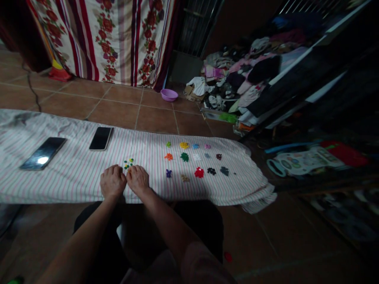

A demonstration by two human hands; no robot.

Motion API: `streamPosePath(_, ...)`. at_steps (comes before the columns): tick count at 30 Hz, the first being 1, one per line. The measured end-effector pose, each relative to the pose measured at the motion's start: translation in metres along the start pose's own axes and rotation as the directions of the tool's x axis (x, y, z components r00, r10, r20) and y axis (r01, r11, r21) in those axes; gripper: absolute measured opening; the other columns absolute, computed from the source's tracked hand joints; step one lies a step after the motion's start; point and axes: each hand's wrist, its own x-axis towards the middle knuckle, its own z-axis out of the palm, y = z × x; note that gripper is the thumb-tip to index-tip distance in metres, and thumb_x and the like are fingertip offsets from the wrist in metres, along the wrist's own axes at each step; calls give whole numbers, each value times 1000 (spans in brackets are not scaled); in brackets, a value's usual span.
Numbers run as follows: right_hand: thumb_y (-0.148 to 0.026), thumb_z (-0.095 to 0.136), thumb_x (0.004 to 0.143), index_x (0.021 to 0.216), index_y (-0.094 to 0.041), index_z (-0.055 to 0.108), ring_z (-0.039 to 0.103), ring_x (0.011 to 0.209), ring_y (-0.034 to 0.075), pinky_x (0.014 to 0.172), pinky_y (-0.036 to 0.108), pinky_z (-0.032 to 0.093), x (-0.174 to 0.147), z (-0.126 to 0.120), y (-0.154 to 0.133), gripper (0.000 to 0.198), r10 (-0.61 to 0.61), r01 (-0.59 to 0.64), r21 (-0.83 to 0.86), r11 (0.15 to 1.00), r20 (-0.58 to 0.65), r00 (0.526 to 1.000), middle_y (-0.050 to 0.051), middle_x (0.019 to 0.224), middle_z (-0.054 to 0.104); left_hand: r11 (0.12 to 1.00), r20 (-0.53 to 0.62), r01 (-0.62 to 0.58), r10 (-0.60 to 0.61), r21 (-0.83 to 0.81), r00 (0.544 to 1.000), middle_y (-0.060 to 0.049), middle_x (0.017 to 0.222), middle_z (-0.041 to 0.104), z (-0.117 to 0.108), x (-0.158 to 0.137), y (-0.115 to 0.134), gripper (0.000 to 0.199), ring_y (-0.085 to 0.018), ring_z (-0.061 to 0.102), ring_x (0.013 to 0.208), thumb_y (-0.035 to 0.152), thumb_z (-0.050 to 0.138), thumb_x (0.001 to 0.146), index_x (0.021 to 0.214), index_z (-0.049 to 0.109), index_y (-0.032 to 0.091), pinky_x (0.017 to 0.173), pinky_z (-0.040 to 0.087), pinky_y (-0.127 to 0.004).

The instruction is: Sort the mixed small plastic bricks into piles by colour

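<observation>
Two hands, left hand point(112, 181) & right hand point(137, 179), touching by small beads point(128, 163).

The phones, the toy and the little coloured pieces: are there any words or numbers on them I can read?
No text can be read anywhere.
Two phones: dark screens, nothing shown.
Toy board on the floor: printed marks, too blurred to read.
Coloured pieces on the striped cloth: too small to show any marks.

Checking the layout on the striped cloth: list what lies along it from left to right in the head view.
Larger phone → smaller phone → left hand → right hand → sorted piles of small coloured pieces, all on the striped cloth.
</observation>
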Motion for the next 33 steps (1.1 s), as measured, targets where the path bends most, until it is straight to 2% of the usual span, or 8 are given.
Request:
streamPosePath(4, -19, 48, 90, 103, -22, 62, 58, 96, 17, 90, 28, 44, -12, -5, 8, 19, -20, 23, 121, 992, -28, 999, 4, 97, 66, 1000, 1, 5, -5, -16, 1000, -13, 104, 66, -2, 0, 2, 24, -27, 54, 95, 21, 42, 83, 95, 63, 17, 77, 34, -40)
streamPosePath(8, -20, 51, 88, 103, -22, 66, 60, 90, 16, 84, 26, 46, -37, -17, 23, 21, -4, 14, 205, 979, -50, 999, 4, 94, 65, 1000, -3, 9, -9, -22, 1000, -13, 102, 65, -5, -1, 4, 23, -27, 53, 94, 21, 43, 82, 94, 63, 17, 77, 33, -40)
streamPosePath(14, -25, 50, 90, 98, -21, 67, 61, 83, 15, 74, 25, 49, -80, -43, 66, 19, 116, -73, 297, 952, -129, 985, 4, 92, 65, 1000, 28, 17, -17, -19, 999, -12, 104, 65, -7, 0, 5, 25, -26, 53, 95, 23, 40, 84, 94, 62, 17, 77, 33, -38)
streamPosePath(22, -29, 48, 88, 94, -20, 67, 62, 77, 17, 72, 29, 51, -111, -72, 131, 21, 318, -226, 309, 924, -292, 902, 6, 87, 66, 999, -4, -1, 1, 40, 1000, -13, 99, 65, -4, -1, 3, 26, -27, 54, 95, 25, 40, 85, 97, 62, 16, 76, 34, -39)
streamPosePath(29, -30, 48, 86, 100, -18, 64, 64, 79, 19, 74, 32, 53, -124, -86, 161, 24, 430, -310, 334, 890, -389, 815, 9, 92, 69, 999, -13, 0, 1, 33, 1000, -12, 99, 65, -6, -2, 5, 26, -26, 55, 94, 25, 40, 84, 95, 62, 17, 76, 34, -38)
streamPosePath(33, -31, 48, 84, 92, -18, 64, 63, 73, 19, 70, 32, 52, -125, -90, 179, 22, 450, -345, 310, 886, -394, 802, 9, 85, 69, 1000, 0, 8, -8, 16, 1000, -12, 100, 65, -9, -2, 7, 26, -26, 55, 94, 25, 41, 83, 95, 63, 18, 77, 35, -38)
